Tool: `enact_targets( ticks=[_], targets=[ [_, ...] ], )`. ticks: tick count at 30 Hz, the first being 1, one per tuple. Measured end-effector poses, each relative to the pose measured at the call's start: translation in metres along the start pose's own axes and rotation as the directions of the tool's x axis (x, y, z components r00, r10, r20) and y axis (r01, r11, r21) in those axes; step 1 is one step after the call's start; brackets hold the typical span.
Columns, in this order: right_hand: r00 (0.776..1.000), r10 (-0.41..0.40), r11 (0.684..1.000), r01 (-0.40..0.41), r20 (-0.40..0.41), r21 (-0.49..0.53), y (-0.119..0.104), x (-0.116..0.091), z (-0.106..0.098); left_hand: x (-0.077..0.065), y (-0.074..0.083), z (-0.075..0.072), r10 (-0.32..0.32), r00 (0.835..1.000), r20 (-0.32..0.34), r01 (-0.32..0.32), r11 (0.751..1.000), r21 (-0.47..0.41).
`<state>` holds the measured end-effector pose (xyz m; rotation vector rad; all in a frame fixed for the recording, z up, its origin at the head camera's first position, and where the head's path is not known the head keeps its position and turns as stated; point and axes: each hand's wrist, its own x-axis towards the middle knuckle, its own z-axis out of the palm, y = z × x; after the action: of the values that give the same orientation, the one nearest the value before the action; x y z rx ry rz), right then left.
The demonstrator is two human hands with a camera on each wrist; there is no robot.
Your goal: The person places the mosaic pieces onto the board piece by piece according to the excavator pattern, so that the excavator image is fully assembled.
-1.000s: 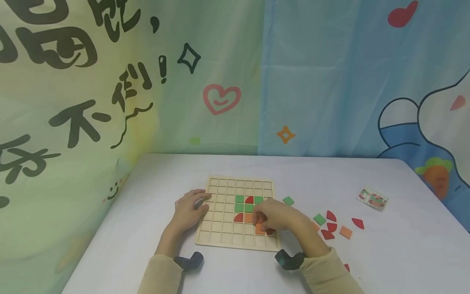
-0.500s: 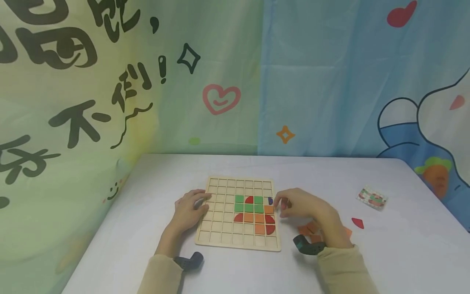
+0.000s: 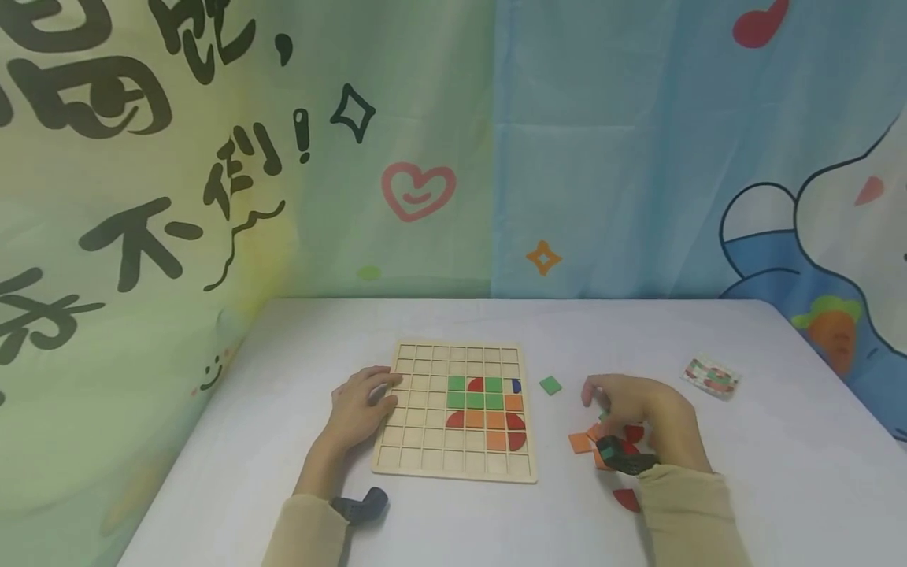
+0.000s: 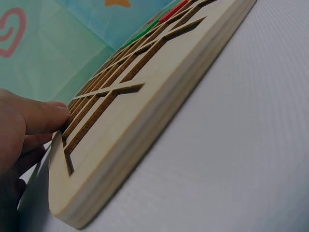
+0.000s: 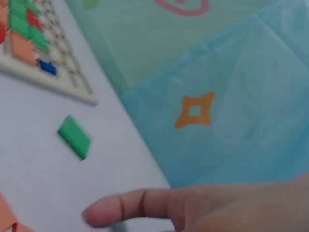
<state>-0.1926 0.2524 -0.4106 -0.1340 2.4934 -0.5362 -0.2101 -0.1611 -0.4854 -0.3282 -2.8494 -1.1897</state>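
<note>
A pale wooden grid board [image 3: 418,441] lies on the table, several of its cells on the right side filled with green, red and orange tiles and a small blue piece [image 3: 516,386]. My left hand [image 3: 360,405] rests on the board's left edge, fingers fairly straight; in the left wrist view a fingertip [image 4: 58,113] touches its top face. To the right, my right hand [image 3: 631,405] hovers over loose tiles, fingers loosely bent, with nothing visible in them. Beneath and around it lie orange squares [image 3: 579,442] and red quarter-rounds [image 3: 627,499], partly hidden by the hand and wrist.
One green tile [image 3: 550,385] lies alone between the board and my right hand. Farther right is a small card or packet [image 3: 712,377] with a coloured print. Each wrist wears a dark camera mount. A printed curtain [image 3: 602,157] hangs behind the table's back edge.
My right hand has moved from the board's tiles off past its right edge to the loose pieces, uncovering the blue piece and the lone green tile. My left hand stays put; the view shifts slightly.
</note>
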Motion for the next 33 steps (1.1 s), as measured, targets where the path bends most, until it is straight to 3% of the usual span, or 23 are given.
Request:
enact_targets(
  ticks=[5, 15, 25, 33],
  targets=[
    [0.998, 0.032, 0.999, -0.031, -0.049, 0.009, -0.004, 0.005, 0.002, 0.000, 0.002, 0.000, -0.008, 1.000, -0.002, 0.008, 1.000, -0.014],
    [0.981, -0.015, 0.999, 0.024, -0.195, 0.043, 0.004, 0.028, 0.006, 0.000, 0.000, 0.001, -0.021, 1.000, 0.001, 0.021, 1.000, -0.015],
    [0.982, -0.035, 0.995, 0.051, -0.187, 0.085, -0.002, 0.027, 0.005, 0.000, 0.003, -0.001, -0.011, 1.000, -0.005, 0.011, 1.000, -0.010],
    [0.972, -0.032, 0.996, 0.052, -0.233, 0.079, -0.007, 0.029, 0.007, 0.001, 0.002, 0.000, -0.031, 0.999, 0.010, 0.031, 1.000, 0.005]
  ],
)
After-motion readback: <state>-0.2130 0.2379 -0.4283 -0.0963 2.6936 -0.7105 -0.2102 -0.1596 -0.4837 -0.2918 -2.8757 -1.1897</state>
